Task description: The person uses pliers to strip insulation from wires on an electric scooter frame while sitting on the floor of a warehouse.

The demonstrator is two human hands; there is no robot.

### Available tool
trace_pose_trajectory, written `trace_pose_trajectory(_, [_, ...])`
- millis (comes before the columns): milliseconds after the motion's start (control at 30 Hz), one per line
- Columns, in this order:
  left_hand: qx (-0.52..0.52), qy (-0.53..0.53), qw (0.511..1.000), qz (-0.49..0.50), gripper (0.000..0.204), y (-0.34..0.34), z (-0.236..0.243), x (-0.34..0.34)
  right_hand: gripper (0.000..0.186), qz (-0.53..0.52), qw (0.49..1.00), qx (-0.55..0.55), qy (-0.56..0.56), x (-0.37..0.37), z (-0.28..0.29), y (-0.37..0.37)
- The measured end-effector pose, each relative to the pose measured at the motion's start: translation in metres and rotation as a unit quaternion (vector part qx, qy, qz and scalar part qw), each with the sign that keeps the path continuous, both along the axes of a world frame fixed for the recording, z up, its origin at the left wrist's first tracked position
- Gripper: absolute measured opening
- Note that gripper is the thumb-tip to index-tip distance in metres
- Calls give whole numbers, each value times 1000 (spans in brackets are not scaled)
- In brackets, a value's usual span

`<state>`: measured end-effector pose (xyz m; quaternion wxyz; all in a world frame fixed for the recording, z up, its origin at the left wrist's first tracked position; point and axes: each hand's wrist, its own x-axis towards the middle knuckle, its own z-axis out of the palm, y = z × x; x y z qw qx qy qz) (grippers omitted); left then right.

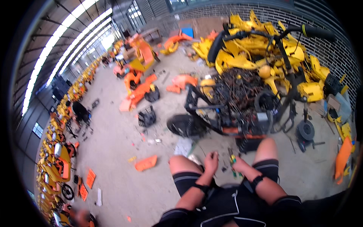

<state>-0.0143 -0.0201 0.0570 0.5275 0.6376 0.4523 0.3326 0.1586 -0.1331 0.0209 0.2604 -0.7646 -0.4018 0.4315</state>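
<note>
Head view: at the far left we see a long row of yellow bikes (60, 162). To the right of them, on the concrete floor (117, 159), lie an orange panel (146, 163) and a black crate (146, 116). Then comes the left hand (211, 162), in front of the seated person; its fingers are drawn in, but we cannot tell whether they pinch something small. Near it, the right hand (239, 165) is closed around a green-handled tool (233, 157), whose exact kind is too blurred for us. This tool is between the knees, near the stripped black bike frame (227, 124). In our judgement, the step in hand is preparing or adjusting the tool close to the body; the next move calls for a firm hold and a steady wrist. Behind the frame and toward the right, yellow panels (249, 49) make a heap. As for brands, labels and writing, we can read none with certainty.
</note>
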Motion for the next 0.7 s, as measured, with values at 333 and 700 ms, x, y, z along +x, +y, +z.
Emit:
trace_pose_trajectory(333, [87, 88, 992, -7, 33, -6, -21, -4, 59, 55, 998, 28, -11, -42, 48, -9])
trace_pose_trajectory(700, [55, 79, 994, -44, 33, -7, -9, -7, 69, 44, 998, 37, -20, -46, 68, -6])
